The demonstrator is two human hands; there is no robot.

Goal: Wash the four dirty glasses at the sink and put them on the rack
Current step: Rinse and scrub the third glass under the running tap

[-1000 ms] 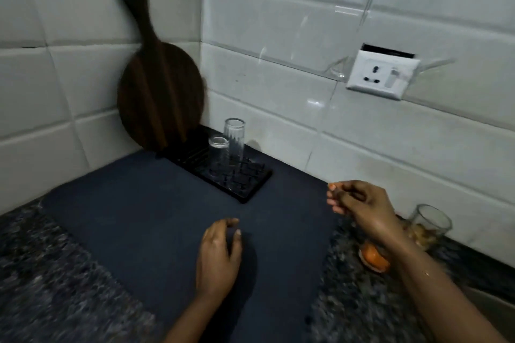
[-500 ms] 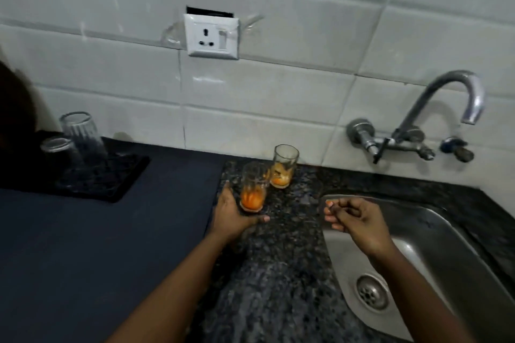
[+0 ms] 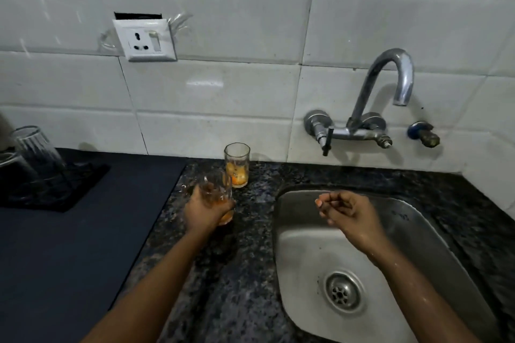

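My left hand grips a dirty glass with orange residue, tilted and blurred just above the granite counter. A second dirty glass with orange bits stands upright behind it by the wall. Two clean glasses stand upside down on the black rack at the far left. My right hand hovers wet over the steel sink, fingers loosely curled, holding nothing.
A chrome tap curves out from the tiled wall over the sink, with a lever below it. A drain sits in the basin. A dark mat covers the left counter. A wall socket is above.
My view swung right from the rack to the sink. My left hand reached the orange-stained glass, took hold and tilted it up. My right hand stayed curled, now over the sink.
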